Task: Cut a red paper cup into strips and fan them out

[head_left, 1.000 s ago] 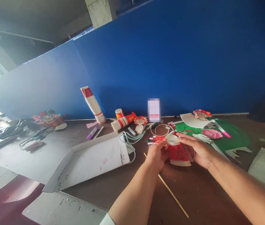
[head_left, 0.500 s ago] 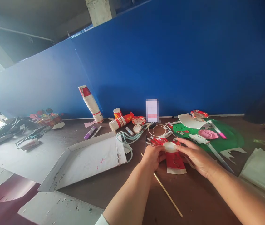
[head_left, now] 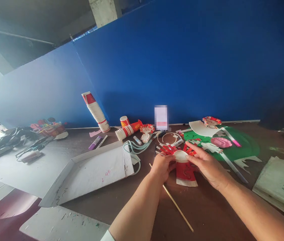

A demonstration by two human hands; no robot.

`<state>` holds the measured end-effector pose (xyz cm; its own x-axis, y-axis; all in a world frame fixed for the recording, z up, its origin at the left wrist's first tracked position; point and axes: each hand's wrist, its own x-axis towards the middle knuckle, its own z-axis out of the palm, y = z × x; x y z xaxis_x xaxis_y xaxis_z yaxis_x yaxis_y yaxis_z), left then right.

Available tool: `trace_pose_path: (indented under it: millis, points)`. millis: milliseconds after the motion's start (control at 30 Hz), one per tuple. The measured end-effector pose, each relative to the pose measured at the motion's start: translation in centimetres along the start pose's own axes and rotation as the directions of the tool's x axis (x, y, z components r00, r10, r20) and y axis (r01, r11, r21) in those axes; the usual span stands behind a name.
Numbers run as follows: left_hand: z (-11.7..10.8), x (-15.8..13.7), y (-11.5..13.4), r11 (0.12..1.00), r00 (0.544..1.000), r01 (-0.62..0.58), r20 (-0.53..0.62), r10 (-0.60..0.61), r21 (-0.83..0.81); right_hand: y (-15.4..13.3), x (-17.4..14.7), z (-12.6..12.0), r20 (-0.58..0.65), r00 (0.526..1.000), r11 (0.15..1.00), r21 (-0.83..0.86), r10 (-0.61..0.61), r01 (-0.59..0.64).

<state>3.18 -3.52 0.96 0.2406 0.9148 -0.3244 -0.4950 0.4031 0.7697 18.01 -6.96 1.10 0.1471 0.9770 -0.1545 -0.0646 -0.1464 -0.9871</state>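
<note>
A cut paper cup, red with a white round base, is held between the two hands above or on the table; whether the table is touched by it cannot be told. The cup's left edge is gripped by the fingers of the left hand, whose tips are partly hidden. Its right edge is gripped by the right hand, with the thumb laid at the base's rim and the index finger extended; the lower fingers are hidden. Red strips are fanned out beyond the base, but where each is joined cannot be made out. Left of the cup, a white cardboard tray is seen; nearer than the cup, a wooden stick, partly covered by the left hand. Right of the cup, a book is cut off by the frame. Beyond it, a pale upright rectangle is pixelated.
</note>
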Motion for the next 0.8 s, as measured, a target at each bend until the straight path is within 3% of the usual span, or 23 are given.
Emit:
trace_pose_path:
  millis: [233, 500, 667, 800]
  points:
    - [0.0, -0.3, 0.1, 0.997, 0.999, -0.041, 0.029, 0.039, 0.061, -0.7, -0.5, 0.0, 0.036, 0.998, 0.999, 0.013, 0.048, -0.048]
    - [0.0, -2.0, 1.2, 0.999, 0.998, 0.022, 0.052, -0.024, 0.033, -0.8, -0.6, -0.6, 0.218, 0.962, 0.97, 0.144, 0.164, -0.198]
    - [-0.9, -1.5, 0.8, 0.974, 0.996, 0.084, -0.002, -0.085, 0.21, -0.7, -0.7, -0.1, 0.224, 0.952, 0.973, 0.053, 0.208, -0.225]
    - [-1.2, -1.5, 0.6, 0.933, 0.998, 0.064, -0.048, -0.05, 0.354, -0.5, -0.8, 0.3, 0.182, 0.963, 0.98, -0.077, 0.196, -0.185]
